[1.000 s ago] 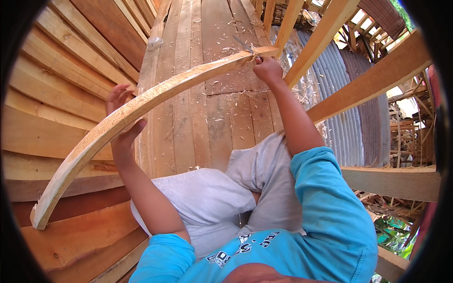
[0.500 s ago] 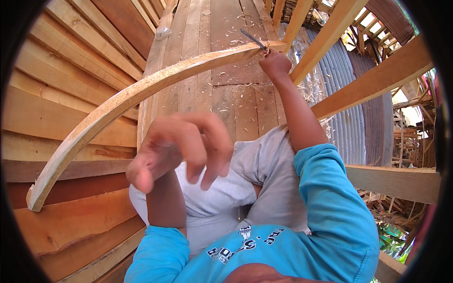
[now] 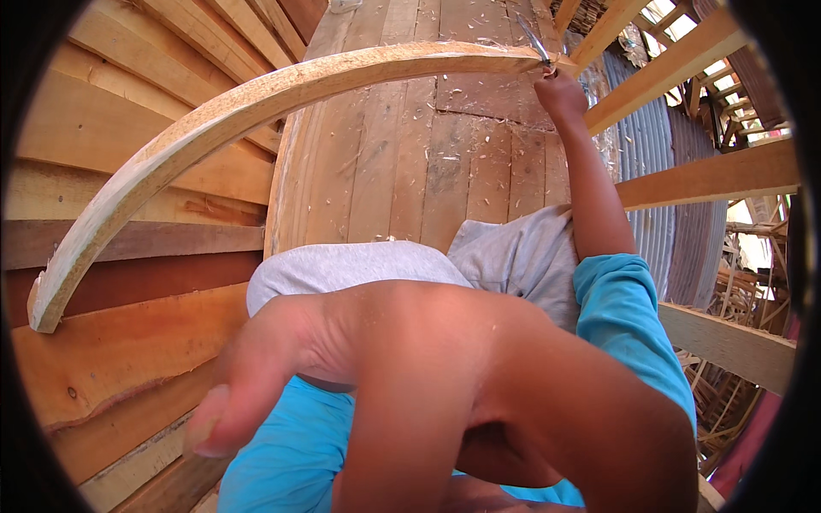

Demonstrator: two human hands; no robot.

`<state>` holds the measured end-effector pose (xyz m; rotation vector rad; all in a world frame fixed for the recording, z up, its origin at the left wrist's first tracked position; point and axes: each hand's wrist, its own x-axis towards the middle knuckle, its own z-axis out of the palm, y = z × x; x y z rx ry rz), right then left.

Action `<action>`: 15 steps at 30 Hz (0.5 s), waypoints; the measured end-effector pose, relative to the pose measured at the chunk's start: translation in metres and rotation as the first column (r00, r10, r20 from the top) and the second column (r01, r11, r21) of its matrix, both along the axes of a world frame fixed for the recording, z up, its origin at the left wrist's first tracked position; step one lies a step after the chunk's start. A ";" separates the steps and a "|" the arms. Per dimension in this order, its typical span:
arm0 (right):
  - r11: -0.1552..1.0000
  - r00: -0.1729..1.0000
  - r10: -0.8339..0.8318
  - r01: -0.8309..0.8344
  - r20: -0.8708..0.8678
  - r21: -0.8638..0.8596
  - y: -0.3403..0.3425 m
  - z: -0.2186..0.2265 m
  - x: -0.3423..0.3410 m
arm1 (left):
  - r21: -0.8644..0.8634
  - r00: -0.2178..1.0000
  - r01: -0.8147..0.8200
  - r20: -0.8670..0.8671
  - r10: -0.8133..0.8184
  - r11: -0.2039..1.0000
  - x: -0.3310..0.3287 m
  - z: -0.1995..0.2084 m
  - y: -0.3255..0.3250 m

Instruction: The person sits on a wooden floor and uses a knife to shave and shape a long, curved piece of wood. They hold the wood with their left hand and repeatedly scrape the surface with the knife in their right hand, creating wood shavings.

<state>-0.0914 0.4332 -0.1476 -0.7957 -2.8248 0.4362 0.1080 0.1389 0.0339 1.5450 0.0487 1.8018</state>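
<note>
A long curved piece of wood [image 3: 248,107] arches from the lower left to the upper right, with rough, pale shaved faces. At its far right end my right hand [image 3: 562,94] is closed in a fist around a knife, whose slim metal blade [image 3: 532,38] points up and away past the wood. The knife's handle is hidden in my fist. My left hand [image 3: 419,342] is raised very close to the camera, large in view. Its thumb and fingers are bent and apart, with nothing visible in them; some fingertips run out of the picture.
Under the wood lies a plank floor [image 3: 385,171] strewn with shavings. Stacked boards [image 3: 154,325] line the left side. Timber rails [image 3: 710,175] and corrugated metal sheets [image 3: 646,145] stand on the right. My legs in grey trousers [image 3: 342,263] are folded below the wood.
My left hand has come up much closer to the camera. In the picture, the curved wood and my right hand with the knife sit higher; the hand also sits further right.
</note>
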 end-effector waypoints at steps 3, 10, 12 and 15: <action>1.000 1.000 -0.011 0.011 -0.013 -0.002 0.002 -0.001 -0.001 | 0.002 1.000 0.020 0.001 -0.020 1.000 0.005 0.000 0.006; 1.000 1.000 -0.002 0.002 -0.021 0.002 0.006 -0.007 -0.001 | -0.012 0.998 0.065 0.007 -0.064 0.998 0.016 -0.001 0.024; 1.000 0.999 0.013 -0.014 -0.045 -0.006 0.006 -0.008 -0.001 | -0.028 0.997 0.073 0.005 -0.073 0.997 0.019 0.000 0.030; 0.999 0.997 0.028 -0.029 -0.065 -0.015 0.007 -0.010 -0.002 | -0.046 0.997 0.076 0.002 -0.076 0.996 0.019 0.002 0.037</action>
